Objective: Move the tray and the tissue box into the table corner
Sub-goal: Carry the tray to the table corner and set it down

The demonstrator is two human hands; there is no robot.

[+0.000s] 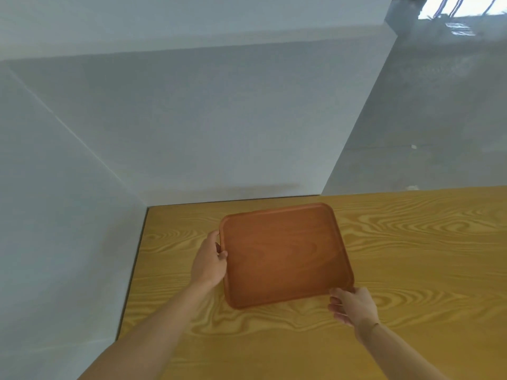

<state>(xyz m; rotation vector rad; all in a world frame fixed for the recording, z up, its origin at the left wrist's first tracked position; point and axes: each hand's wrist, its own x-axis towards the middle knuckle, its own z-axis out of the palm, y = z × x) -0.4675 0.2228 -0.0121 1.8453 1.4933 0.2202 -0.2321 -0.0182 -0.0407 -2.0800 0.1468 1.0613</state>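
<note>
A reddish-brown wooden tray [285,256] with rounded corners and nothing on it lies near the far left corner of a yellow wood-grain table [397,270]. My left hand [210,260] grips the tray's left rim, thumb on top. My right hand [354,305] holds the tray's near right corner, fingers curled under the edge. The tissue box is not in view.
White walls [192,119] meet behind the table's far left corner [149,208]. The table's left edge runs along the left wall. A grey floor [439,119] shows beyond the table's far edge on the right.
</note>
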